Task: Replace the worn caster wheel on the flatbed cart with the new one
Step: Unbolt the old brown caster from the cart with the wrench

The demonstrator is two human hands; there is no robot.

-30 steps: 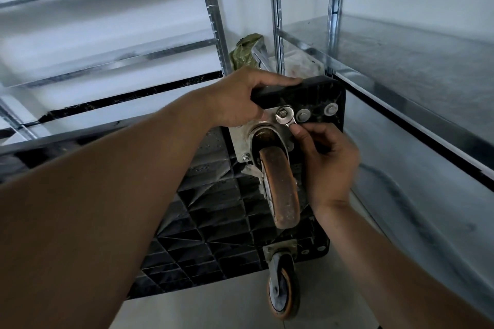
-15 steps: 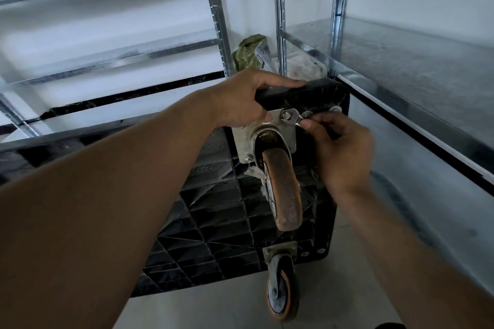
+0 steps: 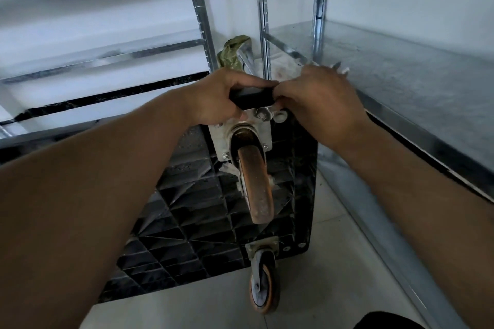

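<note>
The black flatbed cart stands on its side with its ribbed underside facing me. The worn orange caster wheel hangs from a metal mounting plate near the cart's top edge. A bolt with a washer sits in the plate's upper right corner. My left hand grips the cart's top edge just left of the plate. My right hand is curled over the top right corner, fingertips beside the bolt. A blurred metal wrench tip sticks out past its knuckles.
A second caster rests on the tiled floor at the cart's lower edge. A galvanised shelf runs close along the right. Shelf uprights and a green bundle stand behind the cart.
My right hand lifted the wrench off the bolt and rose over the cart's top right corner. My left hand kept its grip on the edge.
</note>
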